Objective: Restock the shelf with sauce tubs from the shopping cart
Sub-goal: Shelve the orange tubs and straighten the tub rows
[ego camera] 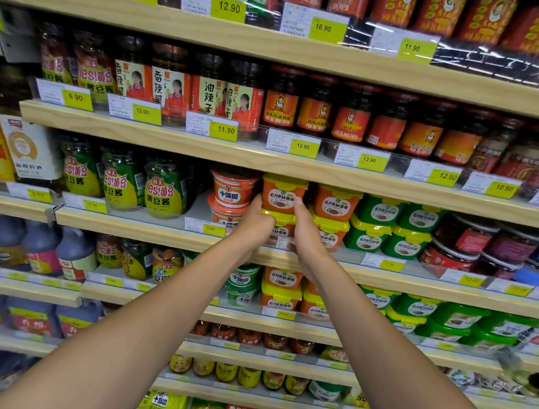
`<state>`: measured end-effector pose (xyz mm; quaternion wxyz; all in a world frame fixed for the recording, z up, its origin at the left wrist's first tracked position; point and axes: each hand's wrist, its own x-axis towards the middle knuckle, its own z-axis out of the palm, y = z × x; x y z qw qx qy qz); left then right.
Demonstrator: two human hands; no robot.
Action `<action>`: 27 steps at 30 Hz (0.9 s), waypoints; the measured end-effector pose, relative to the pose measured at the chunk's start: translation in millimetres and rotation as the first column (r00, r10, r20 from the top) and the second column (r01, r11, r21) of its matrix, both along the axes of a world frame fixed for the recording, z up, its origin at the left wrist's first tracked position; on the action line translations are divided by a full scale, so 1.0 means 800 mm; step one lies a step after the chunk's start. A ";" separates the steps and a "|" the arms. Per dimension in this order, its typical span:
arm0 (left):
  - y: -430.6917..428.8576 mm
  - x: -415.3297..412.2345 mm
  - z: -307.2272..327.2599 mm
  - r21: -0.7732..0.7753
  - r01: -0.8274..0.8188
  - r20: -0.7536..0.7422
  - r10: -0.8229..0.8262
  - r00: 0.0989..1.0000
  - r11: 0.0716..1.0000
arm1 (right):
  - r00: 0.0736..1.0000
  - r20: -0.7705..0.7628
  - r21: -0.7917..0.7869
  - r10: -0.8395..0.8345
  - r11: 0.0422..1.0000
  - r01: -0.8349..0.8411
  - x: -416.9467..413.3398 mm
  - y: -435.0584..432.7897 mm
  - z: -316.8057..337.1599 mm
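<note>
Head view, one item: orange sauce tub [283, 193] with a yellow lid, stacked on a second orange tub [280, 219] on the middle shelf [148, 228], left of the green tubs [379, 211]. My left hand [256, 223] and right hand [307, 237] gripped it, fingers curled and thumbs upright against its front.

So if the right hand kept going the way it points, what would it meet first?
The right hand points up and into the shelf, its fingertip at the top orange tub of the stack. That tub comes first, though depth is hard to judge.
</note>
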<state>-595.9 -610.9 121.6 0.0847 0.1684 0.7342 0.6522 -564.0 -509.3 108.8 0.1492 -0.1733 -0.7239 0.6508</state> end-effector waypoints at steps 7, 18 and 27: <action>-0.014 0.015 -0.003 0.007 0.027 0.029 -0.027 0.999 1.000 | 0.999 -0.034 -0.066 -0.033 0.997 0.031 0.027 -0.018 0.019; -0.043 0.058 -0.011 0.003 0.094 0.057 -0.094 0.994 0.996 | 0.985 0.027 -0.175 -0.168 0.970 0.170 0.100 -0.044 0.031; -0.009 0.073 -0.002 0.035 0.179 0.122 -0.182 0.976 0.983 | 0.976 -0.015 -0.209 -0.219 0.955 0.211 0.129 -0.005 0.043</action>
